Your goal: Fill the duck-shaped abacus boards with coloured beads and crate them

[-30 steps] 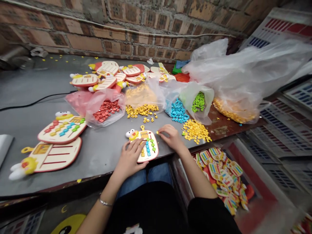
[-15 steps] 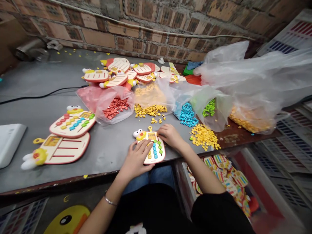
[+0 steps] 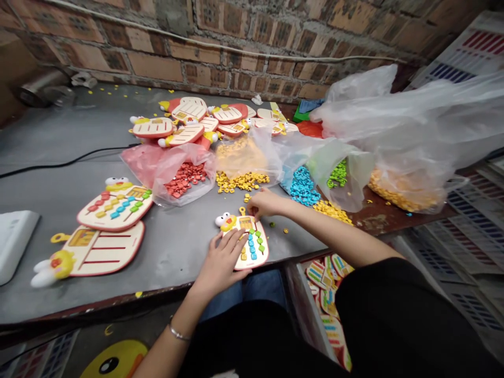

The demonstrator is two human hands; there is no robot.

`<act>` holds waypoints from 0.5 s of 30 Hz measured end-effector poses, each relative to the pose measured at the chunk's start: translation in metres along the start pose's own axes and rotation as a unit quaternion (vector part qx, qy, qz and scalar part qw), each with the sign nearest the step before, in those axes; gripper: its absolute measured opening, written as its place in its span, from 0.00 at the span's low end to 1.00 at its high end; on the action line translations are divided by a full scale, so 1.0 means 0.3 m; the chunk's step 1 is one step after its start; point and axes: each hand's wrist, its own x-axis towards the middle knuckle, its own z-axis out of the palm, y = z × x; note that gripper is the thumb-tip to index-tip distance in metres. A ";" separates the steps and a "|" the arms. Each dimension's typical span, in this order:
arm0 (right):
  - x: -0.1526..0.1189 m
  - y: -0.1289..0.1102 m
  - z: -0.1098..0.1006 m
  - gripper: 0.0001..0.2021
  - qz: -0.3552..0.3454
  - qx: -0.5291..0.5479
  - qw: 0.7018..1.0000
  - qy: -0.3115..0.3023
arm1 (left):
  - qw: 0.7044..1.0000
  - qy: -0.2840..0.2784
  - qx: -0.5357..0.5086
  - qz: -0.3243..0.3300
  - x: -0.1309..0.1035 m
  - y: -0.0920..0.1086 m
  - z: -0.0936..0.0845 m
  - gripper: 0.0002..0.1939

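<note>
A cream duck-head bead board (image 3: 258,258) with a red rim lies at the table's front edge, with blue, green and yellow beads in its slots. My left hand (image 3: 224,256) holds it from the left, fingers across its face and thumb along the near edge. Just beyond the board's top right corner, my right hand (image 3: 263,203) is closed, fingertips curled downward and together; whatever is between them is hidden. Beside those fingertips are a few loose yellow beads (image 3: 247,198). A green bead (image 3: 272,224) and a single yellow bead (image 3: 285,230) lie right of the board.
Bags of red beads (image 3: 183,178), yellow beads (image 3: 240,180), blue beads (image 3: 302,186) and green beads (image 3: 337,174) lie open behind. Boards without beads (image 3: 189,134) are piled farther back. At left, a beaded board (image 3: 114,207) overlaps another board (image 3: 114,257). A bin of boards (image 3: 326,294) stands below right.
My right hand has moved from the board's right edge up and left, toward the loose yellow beads. Its forearm now crosses the yellow pile at right. My left hand stays on the board.
</note>
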 end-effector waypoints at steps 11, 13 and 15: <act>-0.052 -0.040 -0.035 0.04 0.059 0.018 0.994 -0.087 | 0.999 0.030 0.014 -0.004 -0.005 0.008 0.006 0.40; -0.082 -0.031 -0.027 0.06 0.052 0.104 0.992 -0.047 | 0.999 0.041 0.011 -0.005 -0.009 0.007 0.011 0.42; -0.114 -0.030 -0.011 0.10 0.035 0.201 0.979 0.015 | 0.999 0.054 0.006 -0.002 -0.013 0.005 0.015 0.44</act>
